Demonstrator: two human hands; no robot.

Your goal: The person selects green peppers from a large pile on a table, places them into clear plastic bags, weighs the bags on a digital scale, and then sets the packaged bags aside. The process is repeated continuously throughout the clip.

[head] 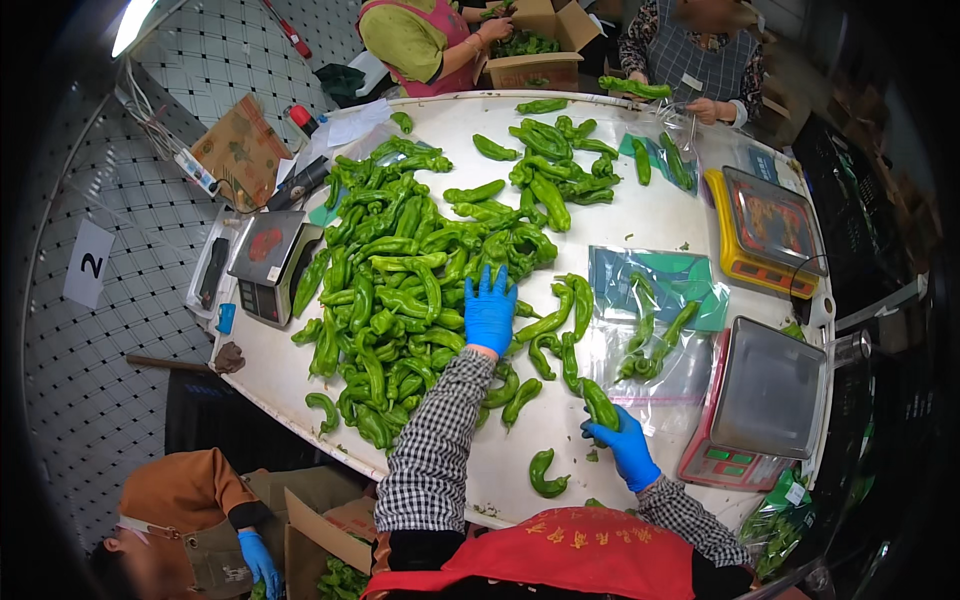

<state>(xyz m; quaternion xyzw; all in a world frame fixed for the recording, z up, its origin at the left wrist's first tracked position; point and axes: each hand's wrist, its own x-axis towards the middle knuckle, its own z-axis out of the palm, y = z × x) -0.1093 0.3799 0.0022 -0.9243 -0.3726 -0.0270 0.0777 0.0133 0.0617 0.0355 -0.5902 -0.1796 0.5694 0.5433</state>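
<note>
My left hand (490, 313), in a blue glove, reaches onto the right side of a large heap of green peppers (397, 300) with its fingers apart. Whatever lies under the palm is hidden. Between the gloved fingers of my right hand (624, 444) is a long green pepper (598, 403), its far end pointing away from me. A transparent plastic bag (679, 375) with a printed green-and-blue upper part lies flat beyond that hand; a few peppers (651, 345) show at it, whether inside or on top I cannot tell. One curled pepper (548, 474) lies near the table's front edge.
On the white table (600, 225), a red scale (761, 405) and a yellow scale (769, 225) stand right, another scale (268, 259) left. Two people work opposite, one beside a cardboard box (532, 71). A person at lower left (195, 517) has another box (330, 532).
</note>
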